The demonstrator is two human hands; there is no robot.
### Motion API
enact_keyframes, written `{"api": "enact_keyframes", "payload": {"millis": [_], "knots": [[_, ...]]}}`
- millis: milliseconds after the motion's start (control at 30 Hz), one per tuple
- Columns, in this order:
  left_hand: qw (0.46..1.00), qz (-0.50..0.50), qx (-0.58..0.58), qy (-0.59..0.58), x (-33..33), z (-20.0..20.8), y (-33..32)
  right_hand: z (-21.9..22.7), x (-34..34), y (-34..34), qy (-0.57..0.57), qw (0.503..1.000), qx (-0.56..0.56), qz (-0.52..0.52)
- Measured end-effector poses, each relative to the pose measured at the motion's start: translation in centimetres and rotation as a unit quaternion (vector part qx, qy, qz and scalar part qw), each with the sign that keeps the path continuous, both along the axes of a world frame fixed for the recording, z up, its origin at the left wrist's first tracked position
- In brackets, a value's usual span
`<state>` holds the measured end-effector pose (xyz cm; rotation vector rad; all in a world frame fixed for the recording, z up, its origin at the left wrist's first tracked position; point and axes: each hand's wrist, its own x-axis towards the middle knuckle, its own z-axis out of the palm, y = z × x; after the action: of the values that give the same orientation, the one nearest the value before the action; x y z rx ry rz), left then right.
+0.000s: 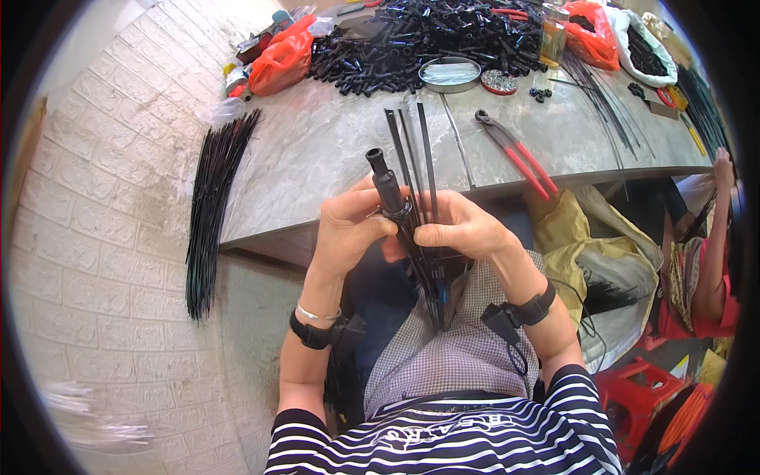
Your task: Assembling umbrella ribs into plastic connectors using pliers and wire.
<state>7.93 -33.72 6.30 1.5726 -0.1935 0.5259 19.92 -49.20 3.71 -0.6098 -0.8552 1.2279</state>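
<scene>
In front of my lap I hold a black stepped tube [383, 176] upright, its open end pointing up and away. The thumb and fingers of my left hand [348, 215] are closed around it. On the other side, my right hand [467, 226] pinches long thin black ribs [428, 150] that run beside the tube. Their upper ends fan out above my hands, over the table edge. Below, the ribs gather into a bundle [431, 289] that reaches down to my checked apron. Where the ribs meet the tube is hidden by my fingers.
Red-handled end nippers [514, 153] lie on the grey table [317, 150]. Behind are a heap of black tubes [412, 39], an oval tin of wires [450, 74] and a red dish of small parts [499, 82]. A rib bundle [215, 214] overhangs the left edge. Another person's arm [716, 222] is at right.
</scene>
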Motion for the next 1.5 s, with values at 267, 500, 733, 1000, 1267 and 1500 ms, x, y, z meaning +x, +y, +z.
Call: {"api": "enact_keyframes", "payload": {"millis": [267,500,733,1000,1267,1500], "knots": [[0.978,0.207,-0.023,0.031,1.1,-0.2,-5.6,-1.2,-2.0,-1.4,-0.056,0.954,0.004,-0.296],[0.971,0.208,0.106,0.056,1.0,1.1,-6.4,-0.6,-3.9,-1.8,-0.134,0.884,-0.027,-0.446],[0.987,0.158,0.019,0.027,1.1,0.1,-6.0,1.1,-4.3,-2.2,-0.235,0.802,-0.049,-0.547],[0.983,0.179,0.024,0.031,0.3,0.0,-5.6,2.2,-4.3,-2.3,-0.223,0.832,-0.074,-0.502],[0.979,0.203,0.004,0.016,-0.6,-0.2,-5.3,2.8,-4.7,-1.9,-0.323,0.801,-0.027,-0.504],[0.974,0.225,0.015,0.017,-1.3,-0.2,-5.0,2.1,-4.7,-1.3,-0.328,0.805,0.010,-0.495]]}}
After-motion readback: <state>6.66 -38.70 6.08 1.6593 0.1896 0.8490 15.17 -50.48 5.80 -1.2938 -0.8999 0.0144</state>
